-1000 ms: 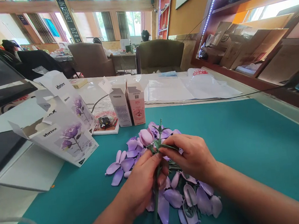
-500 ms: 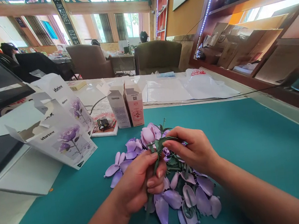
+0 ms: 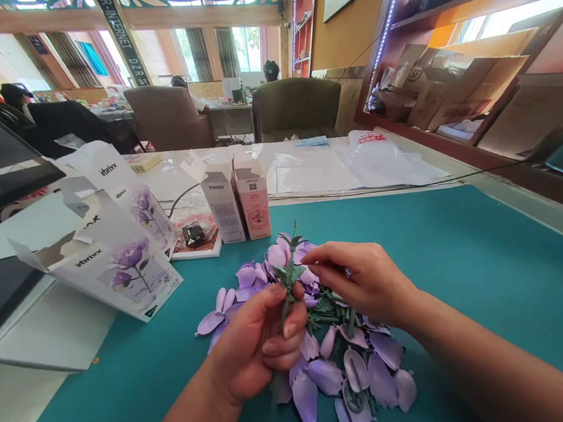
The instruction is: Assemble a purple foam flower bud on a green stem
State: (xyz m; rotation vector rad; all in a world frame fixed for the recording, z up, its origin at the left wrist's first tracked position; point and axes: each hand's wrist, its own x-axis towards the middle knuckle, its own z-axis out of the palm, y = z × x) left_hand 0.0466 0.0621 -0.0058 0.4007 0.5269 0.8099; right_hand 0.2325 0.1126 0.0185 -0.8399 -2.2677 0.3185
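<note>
At the mat's left edge we note an open flower-print carton; near the far edge, a white carton beside a pink carton. The left hand has its fingers curled closed around a leafy green stem, over purple petals. Right hand: just beside the stem, thumb and forefinger slightly parted; we cannot tell whether they grip anything.

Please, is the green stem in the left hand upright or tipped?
Tipped a little: the green stem slants up through the left hand, its leafy top farther right than its lower part.
</note>
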